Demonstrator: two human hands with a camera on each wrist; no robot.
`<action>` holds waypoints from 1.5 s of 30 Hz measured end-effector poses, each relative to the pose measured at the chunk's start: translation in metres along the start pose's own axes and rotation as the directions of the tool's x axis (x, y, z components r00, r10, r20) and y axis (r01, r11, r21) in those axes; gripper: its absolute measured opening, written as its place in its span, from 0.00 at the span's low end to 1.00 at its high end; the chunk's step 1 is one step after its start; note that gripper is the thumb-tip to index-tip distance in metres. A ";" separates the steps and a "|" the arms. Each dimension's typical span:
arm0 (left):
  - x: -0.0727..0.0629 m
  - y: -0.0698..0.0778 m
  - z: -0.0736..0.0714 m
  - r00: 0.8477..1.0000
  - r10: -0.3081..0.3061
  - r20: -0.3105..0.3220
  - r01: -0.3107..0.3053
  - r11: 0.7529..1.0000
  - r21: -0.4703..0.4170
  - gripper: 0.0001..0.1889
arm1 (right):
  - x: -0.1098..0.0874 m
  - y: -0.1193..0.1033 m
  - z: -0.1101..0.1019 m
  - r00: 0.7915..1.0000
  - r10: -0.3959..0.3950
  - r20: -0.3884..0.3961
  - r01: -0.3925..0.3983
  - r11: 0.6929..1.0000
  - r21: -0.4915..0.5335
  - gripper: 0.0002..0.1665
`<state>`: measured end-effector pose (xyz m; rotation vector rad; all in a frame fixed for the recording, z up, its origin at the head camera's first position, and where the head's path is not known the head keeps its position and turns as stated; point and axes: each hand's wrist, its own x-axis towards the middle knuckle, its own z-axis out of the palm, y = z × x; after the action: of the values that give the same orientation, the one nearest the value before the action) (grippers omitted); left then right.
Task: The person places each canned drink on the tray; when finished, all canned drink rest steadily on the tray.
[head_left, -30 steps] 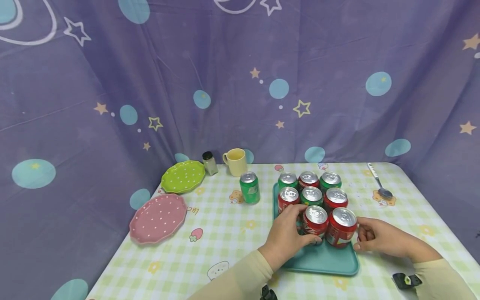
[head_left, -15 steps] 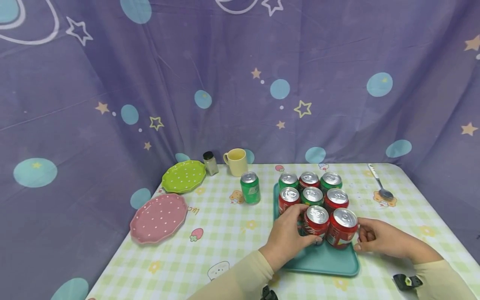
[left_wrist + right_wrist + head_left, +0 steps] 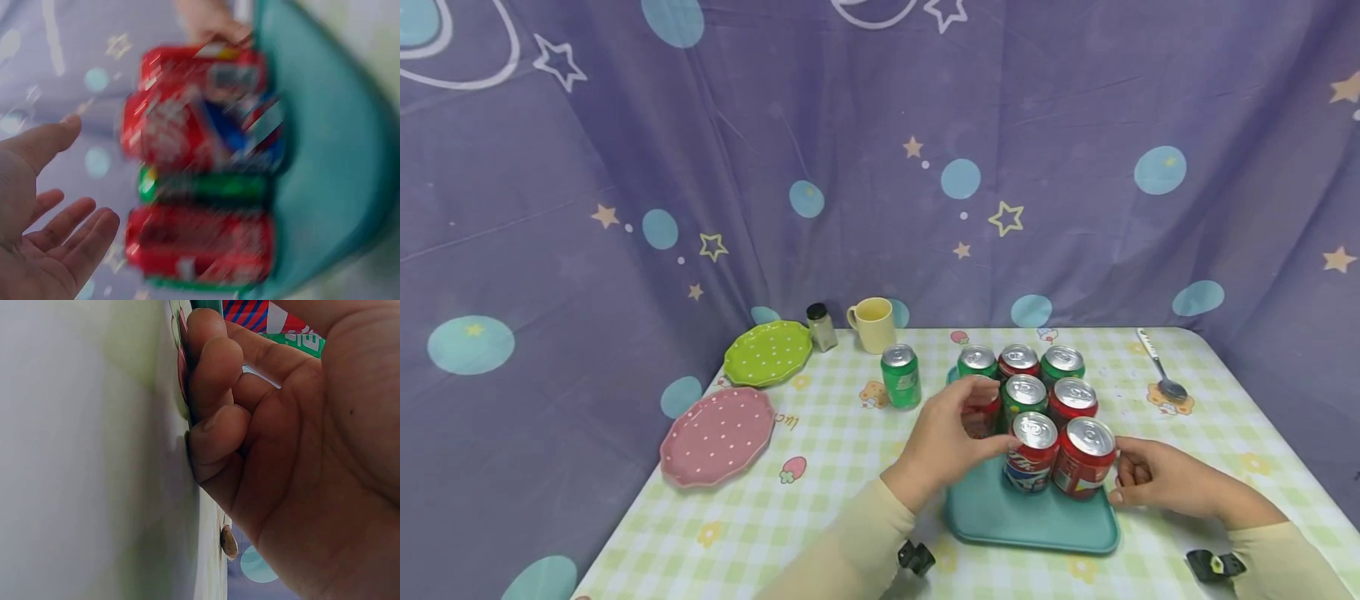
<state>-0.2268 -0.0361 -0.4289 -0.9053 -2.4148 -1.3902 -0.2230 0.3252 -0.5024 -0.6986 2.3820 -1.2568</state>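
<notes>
In the head view my left hand [image 3: 942, 435] stands open, thumb and fingers spread, left of the front red cola can [image 3: 1032, 471]. The left wrist view shows a gap between this hand [image 3: 56, 219] and the blurred red can [image 3: 169, 128]. My right hand [image 3: 1165, 479] is at the right edge of the teal tray [image 3: 1037, 521], fingers curled and thumb at the rim, beside another red can [image 3: 1084, 467]. Several red and green cans stand upright in rows on the tray, including a green can [image 3: 1025, 396] in the middle row. My left fingers partly hide one red can.
A green can [image 3: 901, 379] stands left of the tray. Behind it are a yellow mug [image 3: 874, 325] and a black-capped jar [image 3: 822, 327]. A green plate [image 3: 767, 354] and a pink plate [image 3: 718, 437] lie at left, a spoon [image 3: 1168, 386] at back right.
My left hand has let go of the front red can and moved up and left, its fingers now spread. The can stays on the tray. My right hand has not moved.
</notes>
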 end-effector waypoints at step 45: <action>0.007 -0.156 -0.059 0.876 -0.415 -0.246 0.381 0.908 -0.175 0.39 | 0.000 0.007 0.000 0.997 -0.079 0.005 0.079 0.997 0.011 0.20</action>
<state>-0.3330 -0.1401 -0.5043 -0.2022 -2.3991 -1.6857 -0.2251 0.3288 -0.5086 -0.7992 2.3623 -1.2973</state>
